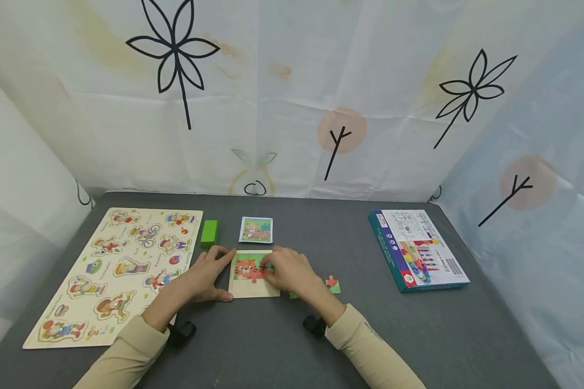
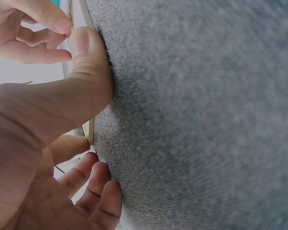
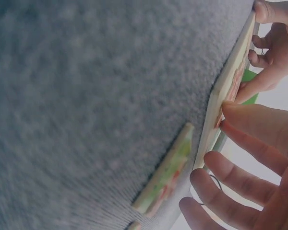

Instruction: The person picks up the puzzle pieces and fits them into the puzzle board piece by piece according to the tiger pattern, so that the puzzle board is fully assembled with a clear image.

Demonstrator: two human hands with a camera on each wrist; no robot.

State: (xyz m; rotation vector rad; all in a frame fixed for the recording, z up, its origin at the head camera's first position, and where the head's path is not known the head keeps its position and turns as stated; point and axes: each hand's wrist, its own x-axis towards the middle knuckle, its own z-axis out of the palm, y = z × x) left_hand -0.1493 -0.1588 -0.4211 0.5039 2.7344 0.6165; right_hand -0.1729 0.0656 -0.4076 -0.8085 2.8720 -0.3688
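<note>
A square wooden puzzle board (image 1: 258, 292) with a red tiger picture on green lies mid-table. My left hand (image 1: 206, 276) holds its left side, thumb at the near corner and index finger at the far corner. Over the board's right part, my right hand (image 1: 292, 270) pinches a puzzle piece between thumb and index finger; the fingers mostly hide that piece. Its other fingers spread loosely in the right wrist view. Beside the board lie loose puzzle pieces, one green and red (image 1: 332, 284), another (image 1: 293, 295) partly under the right hand.
A large wooden board with figures (image 1: 92, 270) covers the left of the table. Behind the puzzle board are a green block (image 1: 209, 233) and a small square picture with a pale border (image 1: 256, 230). A flat box (image 1: 420, 248) lies at the right. Printed cloth (image 1: 292, 97) hangs behind.
</note>
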